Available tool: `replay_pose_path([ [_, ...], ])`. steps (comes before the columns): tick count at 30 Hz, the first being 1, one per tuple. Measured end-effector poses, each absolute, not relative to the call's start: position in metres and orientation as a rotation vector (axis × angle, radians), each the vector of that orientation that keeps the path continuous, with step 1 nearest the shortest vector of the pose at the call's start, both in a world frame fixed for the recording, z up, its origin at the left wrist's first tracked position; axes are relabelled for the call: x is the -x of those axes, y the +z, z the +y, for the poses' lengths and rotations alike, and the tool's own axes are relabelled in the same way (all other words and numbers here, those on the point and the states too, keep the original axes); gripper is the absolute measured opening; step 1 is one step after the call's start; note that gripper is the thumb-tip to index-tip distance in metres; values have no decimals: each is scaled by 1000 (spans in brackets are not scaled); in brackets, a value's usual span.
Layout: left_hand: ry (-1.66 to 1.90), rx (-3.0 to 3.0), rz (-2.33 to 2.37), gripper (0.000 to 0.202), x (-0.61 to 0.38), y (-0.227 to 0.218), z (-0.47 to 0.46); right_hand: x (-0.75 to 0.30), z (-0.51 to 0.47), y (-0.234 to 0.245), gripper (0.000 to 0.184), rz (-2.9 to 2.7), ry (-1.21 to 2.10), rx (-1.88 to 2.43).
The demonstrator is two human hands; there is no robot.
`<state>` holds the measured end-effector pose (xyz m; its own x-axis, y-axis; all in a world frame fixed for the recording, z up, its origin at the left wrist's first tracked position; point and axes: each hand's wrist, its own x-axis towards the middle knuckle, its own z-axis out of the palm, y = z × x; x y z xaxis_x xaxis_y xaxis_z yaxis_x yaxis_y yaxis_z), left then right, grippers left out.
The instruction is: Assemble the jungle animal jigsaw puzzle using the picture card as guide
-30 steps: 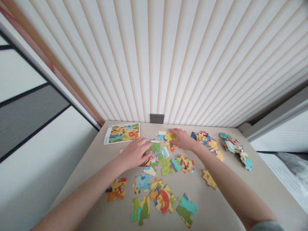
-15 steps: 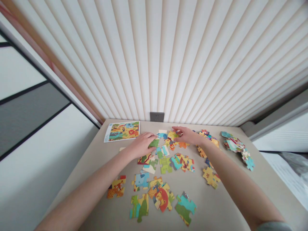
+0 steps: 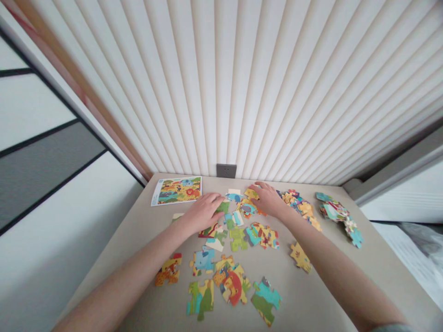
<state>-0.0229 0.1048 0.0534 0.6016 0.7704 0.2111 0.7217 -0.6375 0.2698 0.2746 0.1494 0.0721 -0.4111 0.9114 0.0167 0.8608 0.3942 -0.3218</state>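
Note:
My left hand (image 3: 206, 210) is at the left of the puzzle pieces, thumb and fingers closed about a green puzzle piece (image 3: 224, 207) that it partly covers. My right hand (image 3: 268, 197) grips the edge of a yellow puzzle piece (image 3: 251, 192) at the back of the pile; its fingers partly hide the grip. Just below that hand, a piece with a grey-blue shape (image 3: 248, 209) lies over other pieces. Between the hands is a white-and-blue piece (image 3: 234, 195). Nearer me lie a plain green piece (image 3: 238, 239) and a red-maned lion piece (image 3: 232, 287).
A picture card (image 3: 177, 190) of the animal scene lies at the back left. Piled pieces (image 3: 301, 206) sit beside my right forearm, more (image 3: 339, 214) toward the right edge. A leopard piece (image 3: 168, 269) lies front left. A dark wall socket (image 3: 226, 170) is behind the table.
My right hand has shifted slightly down and its fingers have closed in on the yellow piece. The grey-blue piece now shows below it. My left hand stays almost still.

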Motion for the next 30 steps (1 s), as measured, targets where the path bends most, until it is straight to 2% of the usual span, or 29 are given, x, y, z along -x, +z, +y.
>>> replay_pose_path([
  [4, 475, -2706, 1275, 27, 47, 69, 72, -262, 130, 78, 48, -2666, 380, 1400],
  [7, 469, -2730, 1274, 23, 71, 78, 38, -258, 122, 81, 53, -2835, 365, 1300],
  [16, 597, -2676, 1491, 23, 135, 68, -38, -250, 131, 74, 49, -2844, 208, 1332],
  [30, 650, -2629, 1576, 23, 154, 48, -40, -258, 168, 66, 53, -2512, 381, 1507],
])
